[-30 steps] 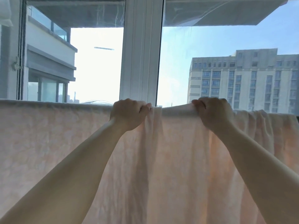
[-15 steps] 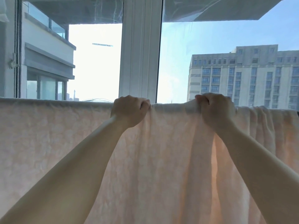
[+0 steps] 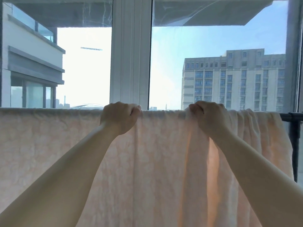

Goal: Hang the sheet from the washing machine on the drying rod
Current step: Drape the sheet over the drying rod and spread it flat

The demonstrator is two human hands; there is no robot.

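Note:
A pale pink patterned sheet (image 3: 54,145) hangs over a horizontal drying rod (image 3: 291,116), whose dark bare end shows at the far right. The cloth lies flat on the left and is bunched in folds on the right. My left hand (image 3: 119,117) is closed on the sheet's top edge at the rod, near the middle. My right hand (image 3: 208,118) grips the top edge too, a little to the right, with gathered folds beside it. The stretch of sheet between my hands lies smooth along the rod.
Behind the rod stands a large window with a white central frame (image 3: 131,54). A dark vertical post (image 3: 295,145) of the rack rises at the right edge. Buildings and sky show through the glass.
My right hand has slid to the right along the rod, pulling the sheet's top edge flatter between my hands. The view has shifted right, so the rod's bare end now shows.

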